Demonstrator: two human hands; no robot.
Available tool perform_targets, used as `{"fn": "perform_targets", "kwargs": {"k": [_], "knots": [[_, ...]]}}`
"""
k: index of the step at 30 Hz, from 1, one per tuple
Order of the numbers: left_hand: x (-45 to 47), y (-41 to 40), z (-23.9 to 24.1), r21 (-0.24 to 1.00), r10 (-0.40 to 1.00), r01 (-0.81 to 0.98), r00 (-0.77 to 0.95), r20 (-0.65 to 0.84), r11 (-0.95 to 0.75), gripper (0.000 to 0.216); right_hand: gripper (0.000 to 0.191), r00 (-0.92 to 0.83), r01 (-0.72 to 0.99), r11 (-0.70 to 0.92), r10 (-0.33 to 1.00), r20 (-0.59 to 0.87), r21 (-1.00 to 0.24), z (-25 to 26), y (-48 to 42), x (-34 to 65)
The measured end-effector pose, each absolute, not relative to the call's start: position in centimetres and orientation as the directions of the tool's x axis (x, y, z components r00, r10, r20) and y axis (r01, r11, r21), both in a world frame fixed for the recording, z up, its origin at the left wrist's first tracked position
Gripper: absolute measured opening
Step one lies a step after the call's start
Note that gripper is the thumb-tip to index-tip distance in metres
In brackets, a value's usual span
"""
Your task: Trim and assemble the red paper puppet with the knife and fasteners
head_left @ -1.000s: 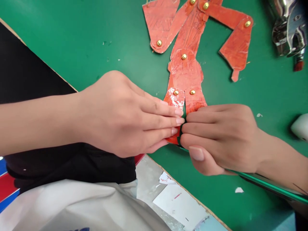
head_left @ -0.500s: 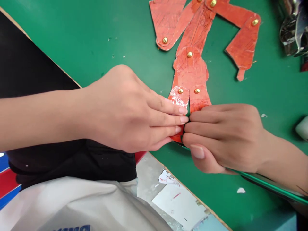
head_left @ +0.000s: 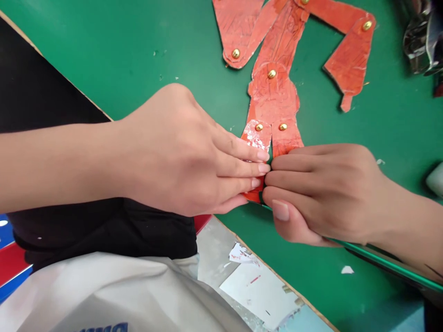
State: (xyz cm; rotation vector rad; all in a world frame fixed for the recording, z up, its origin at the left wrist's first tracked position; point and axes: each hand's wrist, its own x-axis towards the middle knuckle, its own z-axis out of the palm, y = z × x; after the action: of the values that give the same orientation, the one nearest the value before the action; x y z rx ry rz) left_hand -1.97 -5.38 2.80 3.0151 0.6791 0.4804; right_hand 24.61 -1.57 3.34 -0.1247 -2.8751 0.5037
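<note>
A red jointed paper puppet point(head_left: 273, 99) with brass paper fasteners lies flat, its top cut off by the frame. My left hand point(head_left: 180, 154) rests its stretched fingers on the puppet's shiny left leg; its thumb is hidden. Opposite it, my right hand point(head_left: 321, 191) covers the right leg with bent fingers pressed together, the thumb alongside. Fingertips of both hands almost meet over the gap between the legs. Under the right hand and forearm runs a long narrow strip point(head_left: 391, 265) that shines green; its kind is unclear. The lower leg ends are mostly covered.
The green table point(head_left: 155, 27) carries small paper scraps, including a white scrap point(head_left: 347, 269). Shiny metal objects point(head_left: 420, 41) lie at the upper right, and a white rounded object point(head_left: 435, 180) at the right edge. White paper point(head_left: 259, 293) lies on the floor beyond the table edge.
The whole view has shifted slightly, so the puppet and both hands sit a little higher. The hands keep nearly the same place on the legs.
</note>
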Motion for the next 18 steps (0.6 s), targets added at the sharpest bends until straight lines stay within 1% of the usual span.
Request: {"fn": "perform_targets", "kwargs": {"k": [7,14,18], "knots": [[-1.81,-5.56,2.47,0.109,0.448,0.436,0.85,0.277,-0.893,0.038,0.037,-0.968,0.034,0.927,0.125,0.22,-0.374,3.29,-1.71,24.71],[-2.23,-5.48,2.41,0.173,0.436,0.402,0.856,0.28,-0.899,0.037,0.036,-0.967,0.036,0.926,0.128,0.22,-0.377,3.19,-1.65,24.73],[-1.99,-5.46,2.5,0.16,0.431,0.401,0.85,0.302,-0.902,0.035,0.037,-0.968,0.037,0.926,0.126,0.218,-0.375,3.14,-1.74,24.74]]}}
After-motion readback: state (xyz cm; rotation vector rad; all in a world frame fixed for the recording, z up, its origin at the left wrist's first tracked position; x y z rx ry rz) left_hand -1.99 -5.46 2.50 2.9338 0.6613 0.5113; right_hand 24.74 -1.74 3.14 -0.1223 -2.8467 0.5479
